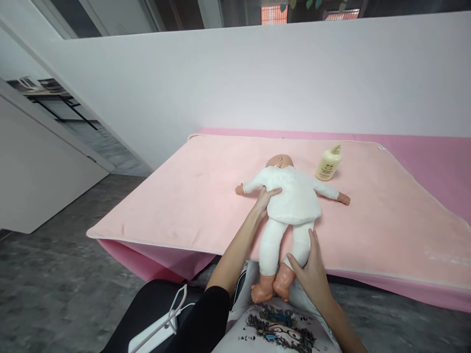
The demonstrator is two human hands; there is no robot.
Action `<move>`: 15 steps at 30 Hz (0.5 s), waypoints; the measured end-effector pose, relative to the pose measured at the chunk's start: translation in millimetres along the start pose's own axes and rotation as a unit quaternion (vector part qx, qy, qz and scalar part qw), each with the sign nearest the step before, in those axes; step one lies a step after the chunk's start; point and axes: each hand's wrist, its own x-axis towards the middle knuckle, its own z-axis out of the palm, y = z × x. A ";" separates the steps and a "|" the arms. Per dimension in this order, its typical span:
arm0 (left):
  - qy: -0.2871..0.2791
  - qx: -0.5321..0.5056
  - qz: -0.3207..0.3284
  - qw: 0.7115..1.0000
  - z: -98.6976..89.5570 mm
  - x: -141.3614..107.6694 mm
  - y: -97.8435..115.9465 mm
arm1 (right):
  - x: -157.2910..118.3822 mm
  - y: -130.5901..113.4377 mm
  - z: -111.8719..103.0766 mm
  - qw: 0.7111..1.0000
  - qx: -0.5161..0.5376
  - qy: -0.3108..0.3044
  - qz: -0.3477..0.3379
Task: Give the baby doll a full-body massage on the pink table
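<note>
A baby doll (pixel 293 196) in a white top and white trousers lies on its back at the table's near edge, arms spread wide. Its head points away from me, and its bare feet hang over the edge towards my lap. My left hand (pixel 268 198) holds the doll's side below its arm, with the thumb across the chest and the other fingers partly hidden. Lower down, my right hand (pixel 311 267) is curved around the leg on the right, its thumb over the shin and its fingers along the outer side.
A pale yellow pump bottle (pixel 327 165) stands beyond the doll's arm on the right. The pink mat (pixel 165 196) covers much of the table, over a darker pink cloth (pixel 434 171). A white wall (pixel 257 83) rises behind. On my lap lies a white device with a cable (pixel 154 336).
</note>
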 end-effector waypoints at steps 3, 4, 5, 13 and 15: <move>-0.009 -0.001 0.001 1.000 12.3 -13.6 -0.8 | -0.2 -1.4 -10.3 1.000 0.014 0.023 -0.016; -0.006 0.000 -0.005 1.000 16.3 -18.3 -1.2 | 0.6 -1.8 -13.9 0.999 0.022 0.034 -0.022; -0.002 0.002 -0.011 1.000 20.1 -23.1 -1.3 | 1.4 -2.4 -17.5 0.998 0.033 0.047 -0.027; -0.028 0.036 -0.026 0.999 35.8 -62.8 2.3 | -3.2 -7.5 -44.7 0.986 0.116 0.115 -0.015; -0.046 0.045 -0.029 0.997 36.8 -73.4 2.0 | -8.2 -6.7 -50.7 0.991 0.088 0.104 -0.012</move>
